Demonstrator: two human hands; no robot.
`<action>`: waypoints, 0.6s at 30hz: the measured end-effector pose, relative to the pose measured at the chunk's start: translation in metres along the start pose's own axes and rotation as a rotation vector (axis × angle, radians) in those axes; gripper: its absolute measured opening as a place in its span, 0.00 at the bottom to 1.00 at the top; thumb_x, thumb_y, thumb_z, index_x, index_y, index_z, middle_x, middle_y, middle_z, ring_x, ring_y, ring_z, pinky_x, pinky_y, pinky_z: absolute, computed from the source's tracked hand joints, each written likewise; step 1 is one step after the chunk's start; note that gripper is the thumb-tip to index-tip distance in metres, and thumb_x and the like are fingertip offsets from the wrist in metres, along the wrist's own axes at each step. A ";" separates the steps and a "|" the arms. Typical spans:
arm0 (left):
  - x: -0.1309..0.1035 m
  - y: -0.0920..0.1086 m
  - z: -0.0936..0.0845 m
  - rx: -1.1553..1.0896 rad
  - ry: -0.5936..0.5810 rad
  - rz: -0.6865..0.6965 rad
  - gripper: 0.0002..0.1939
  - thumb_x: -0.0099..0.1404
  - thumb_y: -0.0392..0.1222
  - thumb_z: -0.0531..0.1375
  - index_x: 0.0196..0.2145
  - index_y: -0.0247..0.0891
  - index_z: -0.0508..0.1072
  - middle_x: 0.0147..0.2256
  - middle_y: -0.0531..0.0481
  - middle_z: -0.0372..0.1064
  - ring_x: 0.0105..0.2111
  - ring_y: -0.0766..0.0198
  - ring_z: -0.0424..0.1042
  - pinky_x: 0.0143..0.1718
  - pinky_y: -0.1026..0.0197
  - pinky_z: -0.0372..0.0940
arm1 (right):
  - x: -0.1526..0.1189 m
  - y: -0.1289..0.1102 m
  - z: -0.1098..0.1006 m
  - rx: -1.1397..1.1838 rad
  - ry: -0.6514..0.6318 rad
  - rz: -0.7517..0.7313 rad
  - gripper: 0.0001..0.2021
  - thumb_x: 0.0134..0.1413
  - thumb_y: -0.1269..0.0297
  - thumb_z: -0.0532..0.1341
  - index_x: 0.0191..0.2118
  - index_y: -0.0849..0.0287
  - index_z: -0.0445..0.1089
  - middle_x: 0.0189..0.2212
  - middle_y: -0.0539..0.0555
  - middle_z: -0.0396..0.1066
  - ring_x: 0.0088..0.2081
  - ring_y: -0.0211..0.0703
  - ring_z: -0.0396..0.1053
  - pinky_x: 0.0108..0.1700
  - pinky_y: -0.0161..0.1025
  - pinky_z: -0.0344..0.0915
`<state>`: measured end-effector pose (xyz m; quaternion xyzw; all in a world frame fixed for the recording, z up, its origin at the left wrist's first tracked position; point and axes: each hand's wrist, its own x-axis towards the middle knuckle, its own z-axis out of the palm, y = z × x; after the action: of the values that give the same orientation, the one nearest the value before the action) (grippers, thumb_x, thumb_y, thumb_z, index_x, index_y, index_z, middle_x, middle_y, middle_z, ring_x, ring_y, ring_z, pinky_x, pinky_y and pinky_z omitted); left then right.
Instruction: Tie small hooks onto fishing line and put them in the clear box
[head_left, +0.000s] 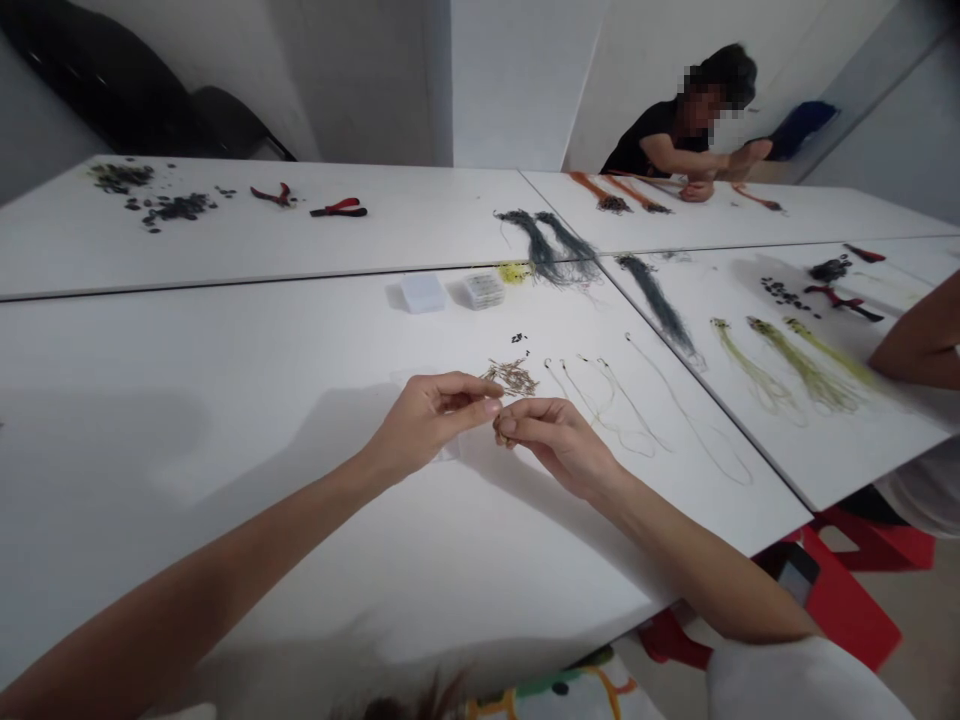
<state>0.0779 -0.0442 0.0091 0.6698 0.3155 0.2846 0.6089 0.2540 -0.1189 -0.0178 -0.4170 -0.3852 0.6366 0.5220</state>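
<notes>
1. On my feed, my right hand (pixel 564 440) has its grip pinching a small brown bunch (pixel 502 432) at thumb and fingertips, just above the bench (pixel 300 390). The fingers hide most of it; a loose pinch could let pieces drop.
2. My left hand (pixel 424 420) brings its thumb and fingers up close beside that bunch. I can't tell whether its grip has anything in it, so a clumsy nudge there could knock the bunch free.
3. The brown pile (pixel 514 377) lies just beyond my fingers. A low knuckle could scatter it, and anything dropped there would be hard to pick out by eye.
4. The black bits (pixel 518 339) sit near the pile; a sweep forward could mix the two.
5. The pale lines (pixel 604 390) spread out to the right. If my right hand drifts that way, it could snag a loop and tangle them.
</notes>
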 end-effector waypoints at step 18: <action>-0.012 -0.018 0.022 0.099 0.109 -0.045 0.09 0.63 0.48 0.63 0.34 0.42 0.81 0.31 0.52 0.76 0.33 0.63 0.70 0.37 0.60 0.63 | 0.003 0.008 0.000 0.098 0.162 -0.067 0.01 0.46 0.66 0.70 0.27 0.55 0.78 0.30 0.50 0.71 0.35 0.39 0.62 0.41 0.40 0.56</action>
<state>0.0853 -0.0665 -0.0108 0.6752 0.3770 0.2909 0.5634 0.2513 -0.1168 -0.0258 -0.4278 -0.3238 0.6011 0.5923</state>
